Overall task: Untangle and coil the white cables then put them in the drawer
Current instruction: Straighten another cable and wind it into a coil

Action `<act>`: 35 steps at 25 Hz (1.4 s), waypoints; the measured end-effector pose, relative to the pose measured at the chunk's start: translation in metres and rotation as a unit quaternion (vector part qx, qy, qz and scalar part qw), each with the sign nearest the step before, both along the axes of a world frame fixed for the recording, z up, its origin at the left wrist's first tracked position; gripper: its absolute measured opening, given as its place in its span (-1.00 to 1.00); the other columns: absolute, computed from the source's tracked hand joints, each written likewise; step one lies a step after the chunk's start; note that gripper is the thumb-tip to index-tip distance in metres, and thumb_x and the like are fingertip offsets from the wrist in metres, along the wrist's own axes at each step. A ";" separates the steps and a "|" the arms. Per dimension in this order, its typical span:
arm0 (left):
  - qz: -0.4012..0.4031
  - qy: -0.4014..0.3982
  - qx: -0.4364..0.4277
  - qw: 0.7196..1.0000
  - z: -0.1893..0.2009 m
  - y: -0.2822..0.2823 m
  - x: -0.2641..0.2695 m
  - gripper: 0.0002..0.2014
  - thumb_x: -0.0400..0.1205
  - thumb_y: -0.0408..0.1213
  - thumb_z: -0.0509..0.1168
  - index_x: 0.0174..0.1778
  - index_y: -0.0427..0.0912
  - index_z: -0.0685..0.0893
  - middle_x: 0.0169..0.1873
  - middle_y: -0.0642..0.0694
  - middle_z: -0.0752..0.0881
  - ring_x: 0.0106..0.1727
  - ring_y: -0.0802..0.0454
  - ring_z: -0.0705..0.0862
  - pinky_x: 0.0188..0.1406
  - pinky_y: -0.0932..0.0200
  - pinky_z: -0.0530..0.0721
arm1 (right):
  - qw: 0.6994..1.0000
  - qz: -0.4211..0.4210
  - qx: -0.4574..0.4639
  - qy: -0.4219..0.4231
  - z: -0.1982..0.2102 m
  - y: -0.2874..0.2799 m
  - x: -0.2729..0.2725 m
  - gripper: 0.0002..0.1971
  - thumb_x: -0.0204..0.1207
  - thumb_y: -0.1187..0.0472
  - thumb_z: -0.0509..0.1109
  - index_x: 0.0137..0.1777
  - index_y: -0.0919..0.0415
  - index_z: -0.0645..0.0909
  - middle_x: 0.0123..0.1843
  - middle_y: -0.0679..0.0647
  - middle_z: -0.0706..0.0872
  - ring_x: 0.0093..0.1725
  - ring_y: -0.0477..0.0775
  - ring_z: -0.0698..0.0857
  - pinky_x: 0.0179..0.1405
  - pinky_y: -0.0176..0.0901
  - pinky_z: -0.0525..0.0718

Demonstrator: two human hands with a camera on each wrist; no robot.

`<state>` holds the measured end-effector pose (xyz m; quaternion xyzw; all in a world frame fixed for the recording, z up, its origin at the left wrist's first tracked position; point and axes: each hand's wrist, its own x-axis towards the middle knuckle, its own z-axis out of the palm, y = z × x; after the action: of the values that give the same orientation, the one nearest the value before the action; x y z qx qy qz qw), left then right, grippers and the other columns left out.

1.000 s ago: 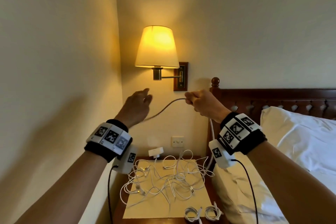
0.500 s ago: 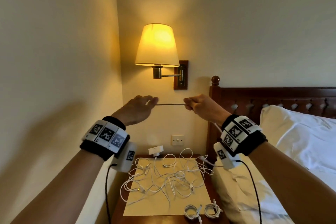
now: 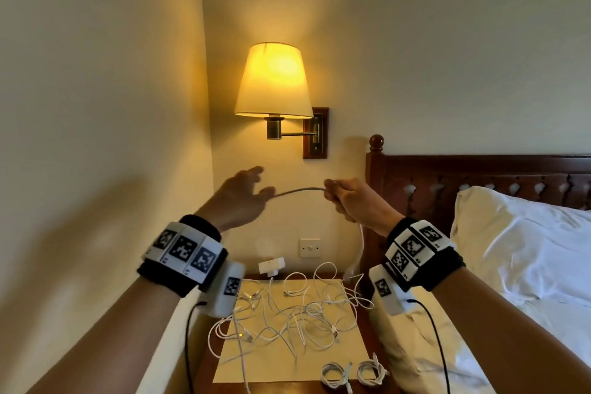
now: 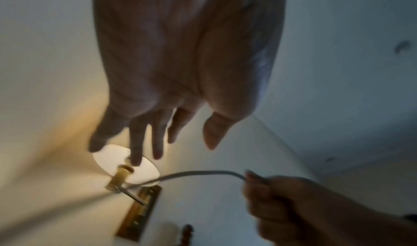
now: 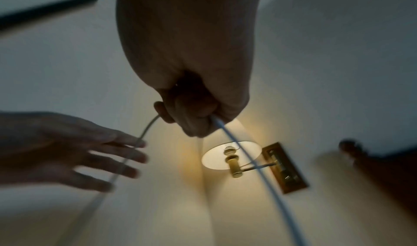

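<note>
While the right hand point(image 3: 353, 203) grips a white cable point(image 3: 299, 191) in a closed fist, the left hand point(image 3: 238, 198) reaches beside it with fingers spread and straight, holding nothing. Below, a tangle of white cables point(image 3: 287, 310) lies on a bedside table point(image 3: 204, 374), two coiled cables point(image 3: 353, 373) at its near edge.

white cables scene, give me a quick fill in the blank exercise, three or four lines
1. The raised white cable is gripped in the person's ____ hand.
2. The left hand has its fingers ____, gripping nothing.
3. Near the front edge of the bedside table lie ____ coiled cables.
4. The tangled cables rest on a sheet of ____.

Missing words: right; spread open; two; paper
</note>
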<state>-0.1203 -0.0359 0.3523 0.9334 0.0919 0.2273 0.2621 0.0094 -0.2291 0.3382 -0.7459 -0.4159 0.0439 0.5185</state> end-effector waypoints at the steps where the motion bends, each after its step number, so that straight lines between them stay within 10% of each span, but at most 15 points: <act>1: -0.050 0.011 -0.011 0.999 -0.003 -0.017 0.005 -0.56 0.74 -0.05 0.15 0.54 -0.07 0.40 0.27 0.01 0.60 0.32 -0.02 0.58 0.26 0.07 0.52 | 1.000 0.015 0.013 0.008 0.003 0.009 -0.004 -0.63 0.77 0.06 0.07 -0.21 0.17 0.52 -0.51 -0.08 0.39 -0.61 -0.19 0.31 -0.67 -0.38 0.28; 4: -0.113 -0.062 -0.092 0.987 -0.012 -0.036 0.015 -0.76 0.77 -0.25 0.10 -0.04 -0.17 0.68 -0.30 -0.02 0.64 -0.27 0.06 0.65 -0.23 0.21 0.60 | 0.999 0.048 0.019 0.018 0.011 0.017 -0.009 -0.62 0.77 0.03 0.07 -0.22 0.13 0.53 -0.50 -0.07 0.38 -0.58 -0.15 0.30 -0.66 -0.35 0.26; 7: 0.003 -0.182 -0.030 0.983 -0.014 -0.012 0.016 -0.69 0.75 -0.31 0.12 -0.30 -0.13 0.59 -0.42 0.06 0.56 -0.44 0.20 0.46 -0.46 0.35 0.37 | 0.994 0.076 0.015 0.072 0.009 0.005 -0.006 -0.61 0.78 0.01 0.05 -0.24 0.12 0.52 -0.54 -0.09 0.37 -0.60 -0.14 0.27 -0.66 -0.33 0.22; 19: 0.024 -0.213 -0.036 0.976 -0.023 0.016 0.030 -0.70 0.77 -0.20 0.11 -0.22 -0.16 0.65 -0.50 0.04 0.52 -0.48 0.10 0.45 -0.45 0.20 0.38 | 0.948 0.157 0.114 0.252 0.013 -0.002 -0.018 -0.60 0.79 0.04 -0.01 -0.24 0.12 0.48 -0.50 -0.08 0.26 -0.57 -0.11 0.20 -0.66 -0.32 0.23; 24: -0.018 -0.069 -0.080 0.994 -0.091 0.026 0.031 -0.70 0.77 -0.33 0.06 -0.23 -0.11 0.60 -0.38 0.00 0.58 -0.34 0.03 0.52 -0.38 0.21 0.44 | 0.909 0.136 0.291 0.265 0.029 -0.014 -0.014 -0.62 0.80 0.07 0.00 -0.19 0.14 0.50 -0.50 -0.06 0.28 -0.54 -0.11 0.25 -0.53 -0.30 0.30; 28: -0.177 0.133 -0.097 0.970 -0.077 -0.014 0.008 -0.63 0.75 -0.30 0.06 -0.41 -0.11 0.49 -0.54 0.04 0.46 -0.55 0.18 0.38 -0.53 0.30 0.32 | 0.959 0.063 0.217 0.172 0.027 -0.007 -0.012 -0.69 0.77 0.13 0.09 -0.08 0.24 0.58 -0.35 0.10 0.67 -0.35 0.04 0.71 -0.30 -0.19 0.70; 35: -0.190 -0.172 0.022 0.966 0.013 -0.038 -0.002 -0.66 0.76 -0.20 0.13 -0.29 -0.21 0.62 -0.57 0.05 0.45 -0.52 0.21 0.38 -0.45 0.38 0.35 | 0.987 0.056 0.140 0.051 0.015 0.003 -0.021 -0.69 0.75 0.21 0.14 0.03 0.41 0.65 -0.20 0.26 0.81 -0.18 0.17 0.84 -0.16 -0.14 0.80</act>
<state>-0.1219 -0.0738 0.3651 0.8861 -0.1384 0.3323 0.2919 -0.0120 -0.2258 0.3537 -0.6380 -0.4322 0.0520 0.6352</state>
